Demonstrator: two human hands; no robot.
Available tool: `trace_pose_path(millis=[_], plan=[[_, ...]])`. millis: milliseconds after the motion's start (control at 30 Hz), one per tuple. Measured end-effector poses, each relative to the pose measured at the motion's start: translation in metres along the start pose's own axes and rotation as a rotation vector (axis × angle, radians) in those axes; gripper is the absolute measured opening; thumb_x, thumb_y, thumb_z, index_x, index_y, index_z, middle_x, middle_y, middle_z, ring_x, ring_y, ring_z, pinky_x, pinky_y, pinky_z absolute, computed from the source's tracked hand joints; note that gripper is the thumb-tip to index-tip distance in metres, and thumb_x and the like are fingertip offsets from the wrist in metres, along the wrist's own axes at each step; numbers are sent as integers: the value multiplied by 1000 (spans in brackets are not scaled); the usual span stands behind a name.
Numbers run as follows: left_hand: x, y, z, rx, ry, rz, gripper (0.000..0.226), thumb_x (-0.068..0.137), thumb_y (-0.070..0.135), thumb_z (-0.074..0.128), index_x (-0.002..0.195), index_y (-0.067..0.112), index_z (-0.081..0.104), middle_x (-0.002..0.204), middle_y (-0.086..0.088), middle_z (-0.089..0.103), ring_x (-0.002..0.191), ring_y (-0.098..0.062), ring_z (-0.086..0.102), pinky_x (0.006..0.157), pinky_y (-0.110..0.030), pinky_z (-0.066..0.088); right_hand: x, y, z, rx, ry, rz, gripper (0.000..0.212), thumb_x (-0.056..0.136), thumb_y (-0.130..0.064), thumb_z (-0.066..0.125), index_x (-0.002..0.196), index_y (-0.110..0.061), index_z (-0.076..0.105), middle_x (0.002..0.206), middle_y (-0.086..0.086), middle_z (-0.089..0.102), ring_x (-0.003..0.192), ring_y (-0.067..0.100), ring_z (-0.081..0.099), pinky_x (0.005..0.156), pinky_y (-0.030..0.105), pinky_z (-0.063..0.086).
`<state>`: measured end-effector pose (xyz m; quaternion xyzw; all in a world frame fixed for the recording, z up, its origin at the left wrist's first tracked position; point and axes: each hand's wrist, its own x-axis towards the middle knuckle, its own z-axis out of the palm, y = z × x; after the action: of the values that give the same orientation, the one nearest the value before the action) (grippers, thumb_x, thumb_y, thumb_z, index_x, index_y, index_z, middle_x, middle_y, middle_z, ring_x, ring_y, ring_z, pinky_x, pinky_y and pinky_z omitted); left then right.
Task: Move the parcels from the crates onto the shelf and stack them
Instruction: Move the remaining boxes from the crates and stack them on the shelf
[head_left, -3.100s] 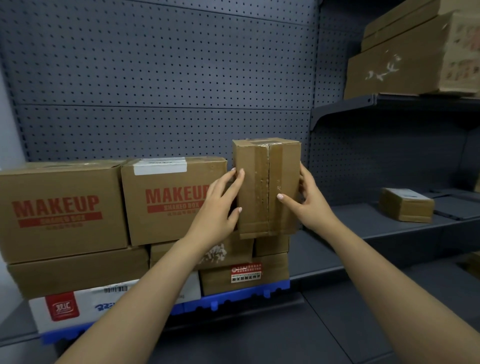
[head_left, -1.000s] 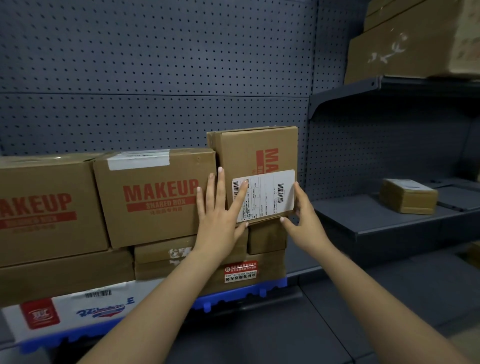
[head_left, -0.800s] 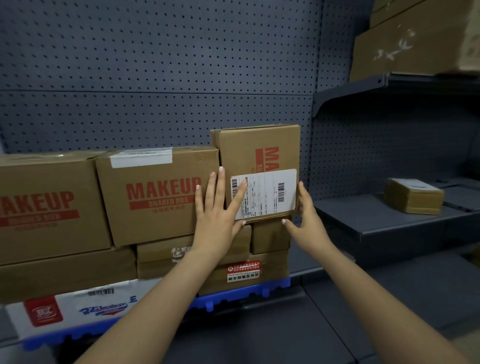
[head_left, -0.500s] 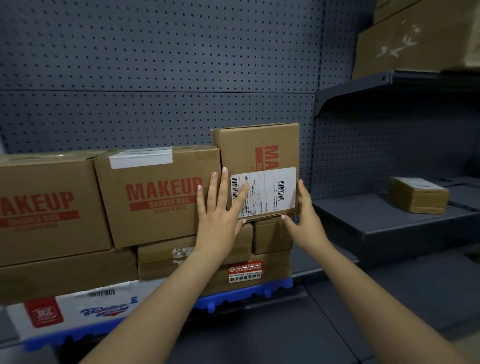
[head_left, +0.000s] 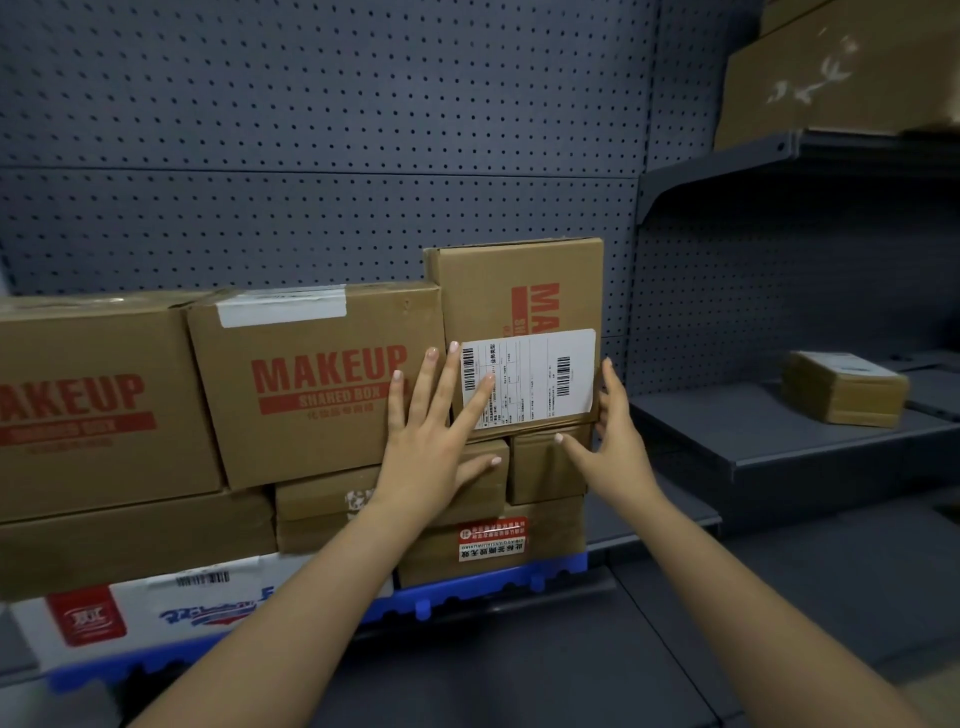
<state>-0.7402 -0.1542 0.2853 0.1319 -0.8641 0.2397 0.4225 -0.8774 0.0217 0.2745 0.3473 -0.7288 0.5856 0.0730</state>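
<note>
**Progress.**
- Far left: 1 large MAKEUP carton (head_left: 78, 405) sits on flatter cartons. Just right of it, on the same tier, is a 2nd MAKEUP carton (head_left: 311, 384).
- A blue plastic base (head_left: 467, 587) runs under the whole stack.
- The left hand (head_left: 431, 441) is flat with fingers straight and grips nothing. It lies across the seam between the 2nd MAKEUP carton and the upright parcel (head_left: 519, 291).
- The upright parcel stands on end at the right end of the stack, touching the 2nd MAKEUP carton. Its shipping label (head_left: 530, 379) faces near, and it rests on a small carton (head_left: 545, 467).
- The right hand (head_left: 613, 447) has its fingers extended along the parcel's right edge, touching but not curled round it. The thumb spreads toward the small carton.
- Judgement: this parcel is placed, and both hands are only squaring it up.
- Right of the stack, the grey shelf (head_left: 727, 431) holds 1 small taped parcel (head_left: 841, 389), well apart.
- No crates are in view, so the number of parcels left cannot be told.

**Change.**
- 3.1 s ago: both hands grasp the parcel clear of the stack, taped face near.
- 1.0 s ago: it is on the stack, label near.
- Since 0.5 s ago: hands and parcel are nearly unchanged.
</note>
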Motion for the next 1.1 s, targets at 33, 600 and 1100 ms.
trace_pose_path(millis=[33,600,1100], plan=[[1,0,1,0,3,5,96,74,69,61,152,28,22,160,-16,4,147,-35,-3,115,-58,0,0,0,0,9,2,-1,105,83,-13,74,151,-41,-1,153,-7,31,139,13,33,113,48,33],[-29,-33,8,90,60,62,86,82,75,36,152,30,19,160,-17,5,147,-35,4,114,-60,0,-9,-8,20,-79,12,5,150,52,-38,93,148,-37,-22,157,-7,4,145,15,6,115,43,16],[-29,-31,10,117,74,89,92,78,75,52,152,28,23,159,-16,7,147,-35,3,114,-58,-2,-11,-11,27,-141,63,38,152,49,-47,92,144,-44,-26,156,-1,7,145,21,10,116,50,20]])
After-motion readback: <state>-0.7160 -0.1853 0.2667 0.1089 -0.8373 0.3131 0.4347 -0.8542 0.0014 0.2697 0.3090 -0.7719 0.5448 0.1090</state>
